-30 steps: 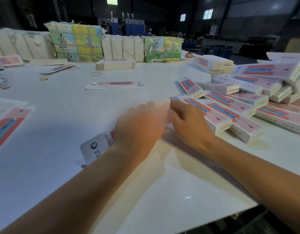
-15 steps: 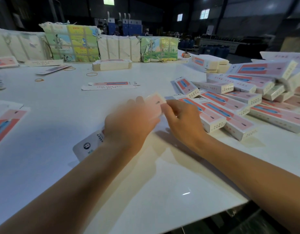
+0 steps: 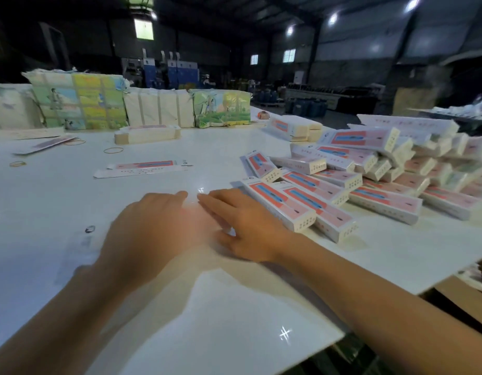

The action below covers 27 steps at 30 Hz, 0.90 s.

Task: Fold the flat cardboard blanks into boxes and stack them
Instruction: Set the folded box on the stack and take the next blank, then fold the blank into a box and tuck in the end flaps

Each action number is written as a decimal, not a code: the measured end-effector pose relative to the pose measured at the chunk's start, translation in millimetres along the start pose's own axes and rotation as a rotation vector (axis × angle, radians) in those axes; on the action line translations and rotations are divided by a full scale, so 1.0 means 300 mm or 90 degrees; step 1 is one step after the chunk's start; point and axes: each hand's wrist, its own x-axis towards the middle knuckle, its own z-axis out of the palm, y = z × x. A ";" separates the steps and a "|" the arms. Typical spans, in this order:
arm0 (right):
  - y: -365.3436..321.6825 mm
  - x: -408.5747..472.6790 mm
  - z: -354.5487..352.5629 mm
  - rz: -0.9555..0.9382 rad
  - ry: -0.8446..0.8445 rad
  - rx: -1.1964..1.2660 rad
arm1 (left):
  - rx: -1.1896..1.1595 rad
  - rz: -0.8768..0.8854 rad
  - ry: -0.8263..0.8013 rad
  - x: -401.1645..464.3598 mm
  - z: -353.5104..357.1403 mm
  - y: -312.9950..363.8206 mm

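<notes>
Near the front edge of the white surface (image 3: 234, 334), the left hand (image 3: 150, 234) and right hand (image 3: 248, 226) meet over a blurred pinkish blank (image 3: 199, 212). Their fingers lie fairly straight, but blur hides whether they pinch it. Judging by this, one box is mid-fold; next it needs squaring up and closing. Just right lies the heap of folded boxes (image 3: 369, 180); farther off, a flat blank (image 3: 142, 169) waits.

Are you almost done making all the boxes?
Not yet. Lots are done: a pile of folded boxes lies on the right of the table. Both hands are on one blurry piece now. A flat blank still waits farther back, and wrapped bundles stand behind it.
</notes>
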 end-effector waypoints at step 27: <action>0.169 0.091 -0.223 0.190 0.224 -0.068 | -0.085 -0.001 -0.151 0.018 0.100 0.080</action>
